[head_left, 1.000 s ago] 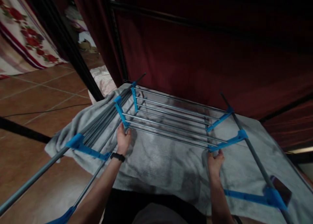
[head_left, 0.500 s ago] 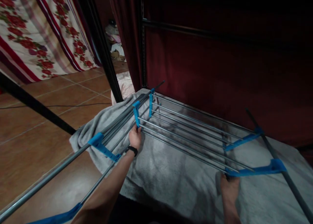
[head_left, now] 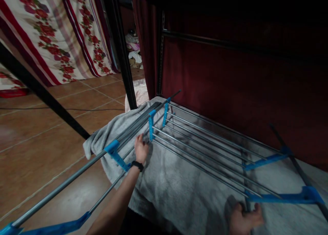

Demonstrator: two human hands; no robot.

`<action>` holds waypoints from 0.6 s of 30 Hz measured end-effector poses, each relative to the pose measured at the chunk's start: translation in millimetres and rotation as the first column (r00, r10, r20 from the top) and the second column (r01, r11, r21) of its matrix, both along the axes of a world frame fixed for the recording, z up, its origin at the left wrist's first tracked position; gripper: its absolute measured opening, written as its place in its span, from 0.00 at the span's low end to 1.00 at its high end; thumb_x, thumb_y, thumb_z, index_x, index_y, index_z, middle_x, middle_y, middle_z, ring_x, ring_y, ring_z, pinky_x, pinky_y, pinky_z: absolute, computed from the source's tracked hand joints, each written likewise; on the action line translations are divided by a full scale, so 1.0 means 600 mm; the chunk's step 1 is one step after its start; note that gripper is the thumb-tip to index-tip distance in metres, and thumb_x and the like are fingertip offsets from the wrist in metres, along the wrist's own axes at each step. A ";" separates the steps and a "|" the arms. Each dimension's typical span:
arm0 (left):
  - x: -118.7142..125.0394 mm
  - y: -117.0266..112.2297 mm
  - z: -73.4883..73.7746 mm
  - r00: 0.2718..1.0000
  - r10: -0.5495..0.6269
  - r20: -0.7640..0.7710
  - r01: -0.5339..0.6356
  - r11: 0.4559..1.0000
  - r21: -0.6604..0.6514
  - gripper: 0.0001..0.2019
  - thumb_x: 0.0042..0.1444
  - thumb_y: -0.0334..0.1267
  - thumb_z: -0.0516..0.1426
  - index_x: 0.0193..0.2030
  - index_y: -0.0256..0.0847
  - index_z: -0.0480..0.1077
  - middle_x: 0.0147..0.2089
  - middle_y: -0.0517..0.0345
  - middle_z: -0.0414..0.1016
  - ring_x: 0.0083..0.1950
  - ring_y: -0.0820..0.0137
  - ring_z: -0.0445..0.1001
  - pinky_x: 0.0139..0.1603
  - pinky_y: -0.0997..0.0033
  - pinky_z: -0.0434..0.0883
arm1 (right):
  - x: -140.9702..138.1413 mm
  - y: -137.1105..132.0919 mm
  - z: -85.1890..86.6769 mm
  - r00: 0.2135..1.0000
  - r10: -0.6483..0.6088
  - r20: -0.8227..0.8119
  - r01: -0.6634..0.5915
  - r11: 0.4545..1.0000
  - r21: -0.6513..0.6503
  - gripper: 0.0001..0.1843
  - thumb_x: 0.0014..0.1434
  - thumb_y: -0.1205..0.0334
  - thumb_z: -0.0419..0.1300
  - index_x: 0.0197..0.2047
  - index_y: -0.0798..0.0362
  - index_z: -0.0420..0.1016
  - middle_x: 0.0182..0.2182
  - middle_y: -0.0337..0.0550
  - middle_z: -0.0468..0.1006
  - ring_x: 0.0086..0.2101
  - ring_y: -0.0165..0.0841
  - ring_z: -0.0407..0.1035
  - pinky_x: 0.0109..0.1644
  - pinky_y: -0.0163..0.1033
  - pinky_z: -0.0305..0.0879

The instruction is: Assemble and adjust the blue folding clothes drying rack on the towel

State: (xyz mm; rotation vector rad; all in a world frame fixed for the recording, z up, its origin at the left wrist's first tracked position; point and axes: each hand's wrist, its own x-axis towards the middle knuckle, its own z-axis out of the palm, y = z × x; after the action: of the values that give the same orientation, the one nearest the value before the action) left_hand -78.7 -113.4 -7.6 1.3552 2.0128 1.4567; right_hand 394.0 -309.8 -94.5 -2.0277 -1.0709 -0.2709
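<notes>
A metal rack (head_left: pixel 200 153) of parallel grey tubes with blue plastic brackets lies on a grey blanket. My left hand (head_left: pixel 141 150), with a dark band at the wrist, is just left of and below a blue bracket (head_left: pixel 151 125) at the rack's left end. Its fingers are loosely bent and apart from that bracket. At the lower right, my right hand (head_left: pixel 244 219) has thumb and fingers spread, below the long blue bracket (head_left: pixel 284 196), nothing gripped. A tube end passes by its fingers. Long side tubes (head_left: pixel 66 182) run past my left forearm with another blue bracket (head_left: pixel 118 156).
The grey blanket (head_left: pixel 179 180) covers the surface under the rack. Black metal posts (head_left: pixel 124 57) stand at the left, with a dark red curtain (head_left: pixel 230 81) behind. Beyond are a tiled floor (head_left: pixel 64 132), a cable, a floral cloth (head_left: pixel 51 40) and a heap of items (head_left: pixel 134 54).
Both hands have let go of the blue brackets. The right hand has dropped and spread its fingers. The view has shifted, so the rack appears lower and further right.
</notes>
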 end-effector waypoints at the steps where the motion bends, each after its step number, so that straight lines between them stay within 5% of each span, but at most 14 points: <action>1: 0.000 -0.005 0.004 0.999 0.032 0.010 -0.032 0.999 -0.006 0.27 0.52 0.23 0.50 0.60 0.34 0.69 0.63 0.36 0.70 0.67 0.51 0.68 0.71 0.45 0.62 | -0.019 -0.005 -0.007 1.000 -0.002 0.014 0.001 1.000 0.019 0.44 0.60 0.46 0.50 0.75 0.54 0.49 0.62 0.68 0.63 0.63 0.66 0.56 0.61 0.73 0.57; 4: 0.023 -0.027 0.025 0.999 0.029 0.018 -0.029 1.000 0.009 0.23 0.55 0.27 0.52 0.58 0.37 0.71 0.61 0.39 0.71 0.64 0.53 0.70 0.67 0.49 0.68 | -0.075 -0.011 -0.020 0.983 0.160 0.087 -0.152 0.984 -0.098 0.32 0.61 0.49 0.50 0.65 0.53 0.65 0.59 0.64 0.69 0.57 0.59 0.66 0.58 0.64 0.65; 7: 0.071 -0.063 0.074 0.998 -0.055 -0.006 0.055 0.991 0.123 0.18 0.57 0.27 0.51 0.51 0.40 0.74 0.53 0.45 0.75 0.56 0.59 0.75 0.59 0.55 0.74 | -0.108 -0.007 -0.019 0.959 0.226 0.169 -0.182 0.953 -0.241 0.26 0.63 0.55 0.46 0.60 0.51 0.70 0.57 0.60 0.73 0.51 0.53 0.70 0.56 0.61 0.64; 12: 0.150 -0.107 0.224 0.976 -0.210 -0.059 0.212 0.847 0.488 0.12 0.65 0.30 0.51 0.42 0.42 0.76 0.42 0.54 0.79 0.47 0.66 0.78 0.51 0.64 0.76 | -0.112 -0.005 -0.014 0.953 0.229 0.198 -0.172 0.947 -0.270 0.26 0.63 0.57 0.45 0.60 0.53 0.70 0.55 0.59 0.75 0.51 0.50 0.70 0.56 0.57 0.63; 15: 0.183 -0.063 0.329 0.978 -0.204 -0.040 0.183 0.755 0.630 0.12 0.64 0.27 0.52 0.38 0.41 0.76 0.40 0.56 0.79 0.45 0.68 0.79 0.49 0.66 0.77 | -0.109 -0.007 -0.015 0.955 0.240 0.177 -0.186 0.943 -0.276 0.27 0.63 0.57 0.44 0.61 0.52 0.69 0.57 0.57 0.74 0.53 0.50 0.69 0.58 0.57 0.62; 18: 0.203 0.039 0.432 0.978 -0.179 -0.107 0.205 0.734 0.648 0.17 0.66 0.26 0.46 0.39 0.34 0.76 0.39 0.56 0.78 0.46 0.67 0.81 0.50 0.61 0.77 | -0.109 -0.008 -0.016 0.956 0.257 0.142 -0.211 0.938 -0.276 0.27 0.64 0.57 0.44 0.62 0.53 0.68 0.58 0.56 0.73 0.54 0.49 0.67 0.60 0.56 0.60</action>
State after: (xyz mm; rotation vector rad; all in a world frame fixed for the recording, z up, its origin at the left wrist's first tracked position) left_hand 43.4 -89.9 251.5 1.7903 1.3364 2.1568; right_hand 328.4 -314.9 -103.9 -2.1049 -1.5149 -0.1957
